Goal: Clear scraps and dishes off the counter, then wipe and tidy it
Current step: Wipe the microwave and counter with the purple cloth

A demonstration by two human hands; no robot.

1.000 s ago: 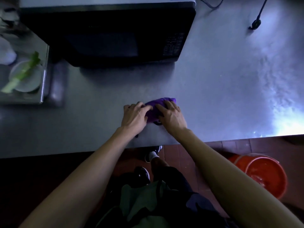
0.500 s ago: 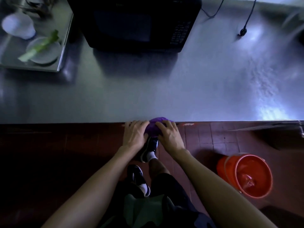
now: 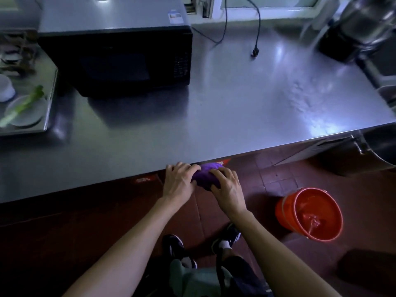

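Observation:
A bunched purple cloth (image 3: 207, 175) sits between both my hands, just off the front edge of the steel counter (image 3: 225, 116), over the floor. My left hand (image 3: 179, 181) grips its left side with curled fingers. My right hand (image 3: 227, 187) grips its right side the same way. Wet patches shine on the counter at the right. A metal tray (image 3: 50, 99) at the far left holds a white plate (image 3: 25, 115) with a green stalk (image 3: 23, 106) and a white bowl (image 3: 5, 87).
A black microwave (image 3: 120, 61) stands at the back of the counter. A loose power plug (image 3: 255, 52) lies on the counter behind. A steel appliance (image 3: 360, 24) stands at the back right. An orange bucket (image 3: 310, 214) holding water is on the tiled floor to my right.
Both hands have drawn the purple cloth back from the counter top to beyond its front edge. The view has pulled back and tilted.

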